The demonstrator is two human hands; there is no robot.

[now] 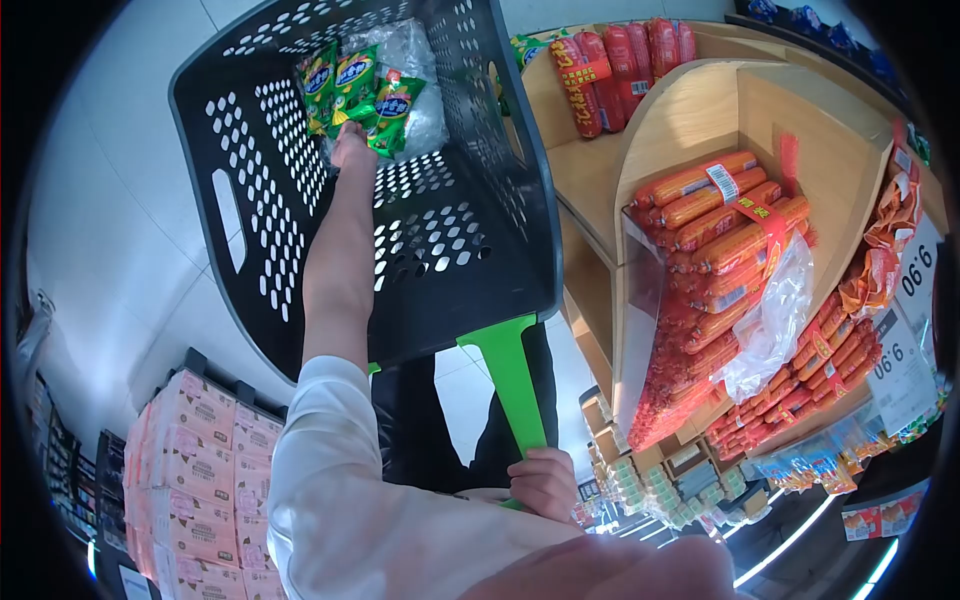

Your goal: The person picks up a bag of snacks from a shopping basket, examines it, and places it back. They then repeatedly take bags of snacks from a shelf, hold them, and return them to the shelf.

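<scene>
My left hand reaches down into a black perforated shopping basket, its fingers closed at the lower edge of a green snack packet. Beside that one lie further green packets, one to the right and one to the left. A crumpled clear plastic bag is under and around them at the far end of the basket. Around the basket's bright green pull handle, my right hand is wrapped shut, close to my body.
To the right, a wooden display bin holds many red-wrapped sausages with a loose plastic bag on top. Price signs hang at its right. Pink boxed packs are stacked at lower left. Tiled floor shows left of the basket.
</scene>
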